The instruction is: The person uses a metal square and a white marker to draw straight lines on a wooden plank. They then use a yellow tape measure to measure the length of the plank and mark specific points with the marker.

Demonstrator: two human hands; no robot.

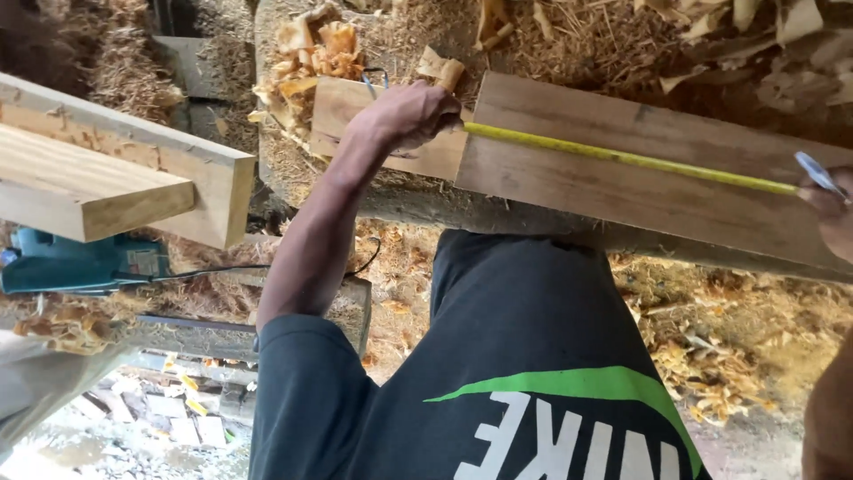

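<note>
A long brown wooden board point(622, 191) lies across the view on a rough beam. A yellow measuring tape point(622, 158) is stretched along it from left to right. My left hand point(404, 114) is closed over the tape's left end at the board's left edge, above a shorter pale board point(342, 111). At the right edge of the frame, my right hand point(831, 218) grips a silver-blue pen point(817, 173), its tip by the tape's far end. Part of that hand is cut off by the frame. My dark shirt fills the lower middle.
Two thick pale timber beams point(115, 169) jut in from the left. Below them a teal power tool point(62, 262) lies with its black cable point(213, 271) trailing right. Wood shavings point(711, 356) and curled offcuts point(311, 53) cover the ground. Rubble point(169, 418) lies at the lower left.
</note>
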